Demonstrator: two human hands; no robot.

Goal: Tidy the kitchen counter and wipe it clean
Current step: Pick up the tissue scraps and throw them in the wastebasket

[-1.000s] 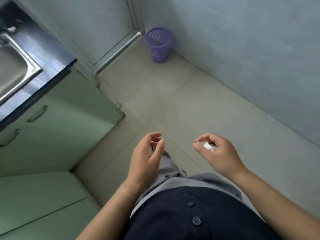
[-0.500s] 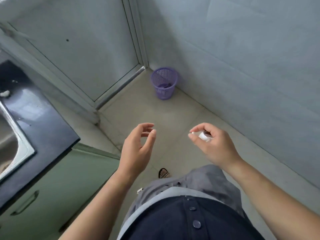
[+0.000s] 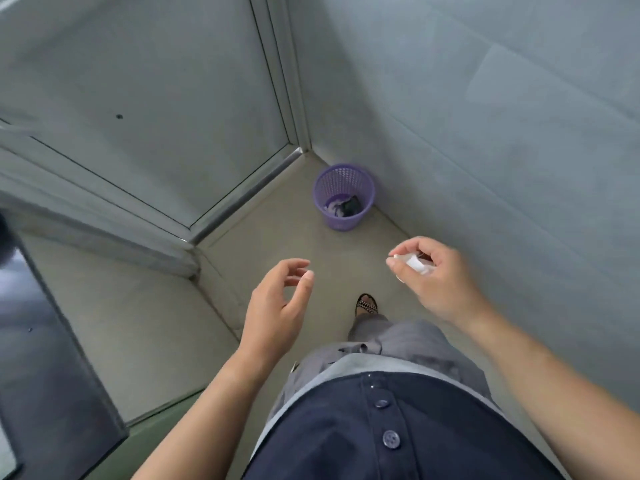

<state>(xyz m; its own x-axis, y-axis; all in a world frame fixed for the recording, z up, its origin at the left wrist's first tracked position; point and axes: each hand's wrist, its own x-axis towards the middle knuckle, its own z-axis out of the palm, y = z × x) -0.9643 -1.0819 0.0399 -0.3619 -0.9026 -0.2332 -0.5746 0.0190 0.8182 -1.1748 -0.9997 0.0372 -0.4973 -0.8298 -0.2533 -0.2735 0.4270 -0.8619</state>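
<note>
My right hand pinches a small white scrap between thumb and fingertips, held out over the floor. My left hand hangs beside it with fingers loosely curled and apart, holding nothing. A purple mesh waste bin stands on the floor in the corner ahead, with some dark and white rubbish at its bottom. The bin is well beyond both hands. The dark kitchen counter shows at the left edge.
A grey tiled wall runs along the right. A door with a metal frame closes the corner to the left of the bin. Pale floor tiles lie between me and the bin. My sandalled foot steps forward.
The view has turned away from the sink and counter and closed on the purple bin, which looks larger. Both hands keep their pose, the right still pinching the white scrap.
</note>
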